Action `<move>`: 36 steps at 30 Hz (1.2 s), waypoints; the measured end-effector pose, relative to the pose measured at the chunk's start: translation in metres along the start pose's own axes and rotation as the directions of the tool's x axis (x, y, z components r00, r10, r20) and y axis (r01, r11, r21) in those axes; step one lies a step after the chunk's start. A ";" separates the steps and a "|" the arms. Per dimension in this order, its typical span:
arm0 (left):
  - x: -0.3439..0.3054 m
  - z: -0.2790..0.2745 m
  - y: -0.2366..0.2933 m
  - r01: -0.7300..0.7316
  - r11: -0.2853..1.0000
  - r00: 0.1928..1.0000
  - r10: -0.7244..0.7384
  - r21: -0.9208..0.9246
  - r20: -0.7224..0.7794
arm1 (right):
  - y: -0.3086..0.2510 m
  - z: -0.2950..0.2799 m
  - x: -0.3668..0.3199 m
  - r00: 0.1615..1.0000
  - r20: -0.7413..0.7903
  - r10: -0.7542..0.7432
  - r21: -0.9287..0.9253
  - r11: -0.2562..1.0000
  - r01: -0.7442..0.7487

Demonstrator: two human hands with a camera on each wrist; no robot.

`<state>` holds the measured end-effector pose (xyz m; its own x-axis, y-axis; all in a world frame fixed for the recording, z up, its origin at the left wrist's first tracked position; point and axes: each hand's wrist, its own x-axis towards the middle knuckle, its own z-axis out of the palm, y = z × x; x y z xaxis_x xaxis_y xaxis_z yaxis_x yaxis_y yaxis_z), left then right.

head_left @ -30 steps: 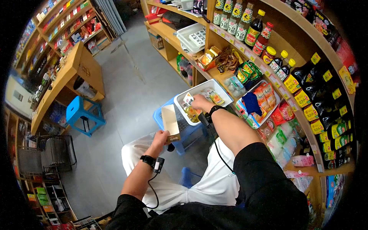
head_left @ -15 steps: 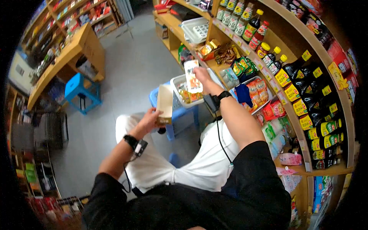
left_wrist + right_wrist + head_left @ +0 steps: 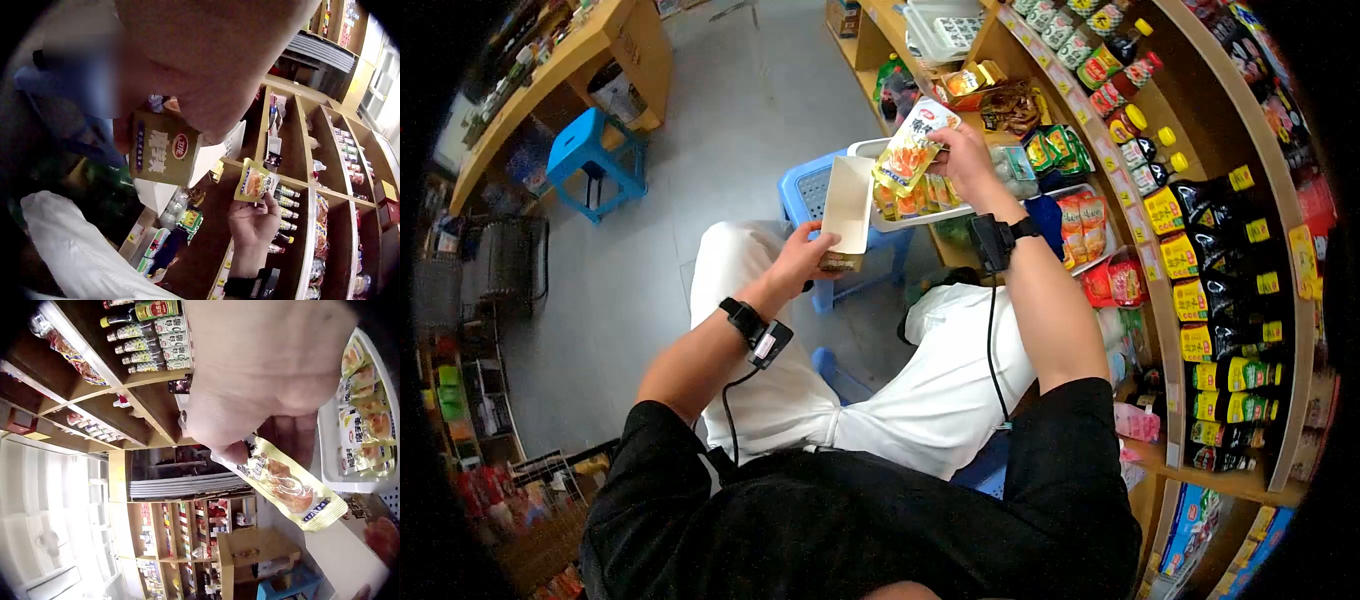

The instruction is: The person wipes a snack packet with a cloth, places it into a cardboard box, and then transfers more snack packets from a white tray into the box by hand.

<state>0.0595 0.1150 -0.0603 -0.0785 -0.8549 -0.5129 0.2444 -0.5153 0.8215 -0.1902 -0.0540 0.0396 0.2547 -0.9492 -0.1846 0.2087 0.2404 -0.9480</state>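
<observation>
In the head view my right hand (image 3: 966,160) pinches a yellow and white snack packet (image 3: 910,148) by its upper end, above a white tray (image 3: 890,222) of similar packets. The packet hangs tilted, its printed front showing in the right wrist view (image 3: 290,487). My left hand (image 3: 802,258) grips the lower end of an open cardboard box (image 3: 847,205), left of the tray. The box's pale inside faces up; its brown-gold printed face (image 3: 156,150) shows in the left wrist view. Whether anything lies deep in the box, I cannot tell.
The tray rests on a blue stool (image 3: 800,190). Another blue stool (image 3: 590,160) stands at the left. Along the right runs a wooden shelf with bottles (image 3: 1190,210) and a second tray of red packets (image 3: 1083,225).
My right hand has lifted from the tray with a packet, which has swung to a tilt near the box. My left hand still holds the box. The head view has shifted.
</observation>
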 end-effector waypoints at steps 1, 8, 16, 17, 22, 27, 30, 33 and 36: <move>-0.002 0.000 0.001 0.005 1.000 1.000 -0.005 -0.006 -0.008 | 0.002 0.003 0.002 1.000 0.006 0.009 -0.001 1.000 -0.009; -0.009 0.009 0.014 -0.072 0.997 0.997 0.070 -0.024 -0.044 | 0.010 0.028 0.012 0.990 0.112 -0.083 -0.032 0.996 0.087; -0.005 0.015 0.012 -0.083 0.995 0.996 0.081 0.064 0.025 | 0.027 0.039 0.027 0.926 0.162 -0.340 -0.257 0.892 0.373; -0.005 0.015 0.012 -0.088 0.995 0.996 0.087 0.054 0.024 | 0.030 0.037 0.030 0.924 0.160 -0.347 -0.260 0.889 0.378; -0.009 0.016 0.013 -0.069 0.997 0.997 0.068 0.024 0.030 | 0.052 0.021 0.050 0.914 0.168 -0.369 -0.407 0.818 0.405; -0.011 0.019 0.014 -0.095 0.995 0.995 0.094 0.027 0.032 | 0.053 0.013 0.051 0.950 0.133 -0.281 -0.451 0.837 0.311; -0.009 0.021 0.014 -0.084 0.996 0.996 0.083 0.024 0.018 | 0.056 0.016 0.051 0.943 0.159 -0.293 -0.510 0.794 0.332; -0.007 0.021 0.011 -0.073 0.997 0.997 0.073 0.002 0.018 | 0.064 0.012 0.053 0.912 0.221 -0.345 -0.631 0.662 0.403; -0.005 0.022 0.012 -0.071 0.997 0.997 0.072 -0.034 0.017 | 0.063 0.016 0.048 0.910 0.211 -0.356 -0.662 0.633 0.401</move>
<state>0.0415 0.1121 -0.0422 -0.0773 -0.8906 -0.4482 0.2816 -0.4507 0.8471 -0.1499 -0.0813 -0.0253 0.3568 -0.9068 0.2244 -0.3904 -0.3629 -0.8461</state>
